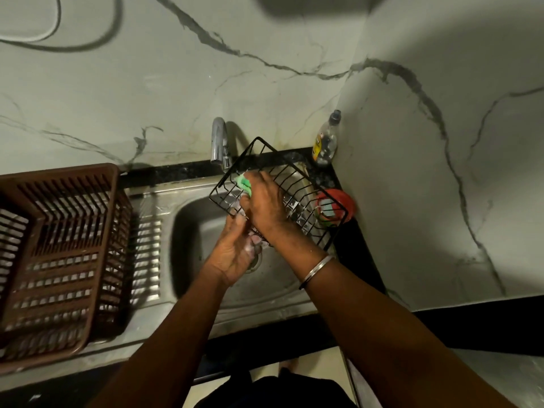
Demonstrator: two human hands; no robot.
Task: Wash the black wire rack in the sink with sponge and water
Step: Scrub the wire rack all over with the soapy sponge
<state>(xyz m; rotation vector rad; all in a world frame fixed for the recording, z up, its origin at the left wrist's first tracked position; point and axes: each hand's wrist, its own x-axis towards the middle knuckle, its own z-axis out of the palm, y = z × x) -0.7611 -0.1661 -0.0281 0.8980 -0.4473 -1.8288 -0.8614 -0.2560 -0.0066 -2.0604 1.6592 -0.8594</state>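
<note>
The black wire rack point(297, 184) is held tilted above the steel sink point(203, 228), its far corner raised near the tap. My left hand point(235, 254) grips the rack's near lower edge from below, with soapy fingers curled around the wires. My right hand point(265, 201) reaches inside the rack and presses a green sponge point(244, 183) against the rack's left side wires. A metal bangle sits on my right wrist. No water is seen running from the tap point(219, 145).
A brown plastic dish basket point(59, 260) stands on the drainboard to the left. A dish-soap bottle point(325, 141) stands in the back corner, and a red soap tub point(335, 206) sits behind the rack on the right. Marble walls close in behind and to the right.
</note>
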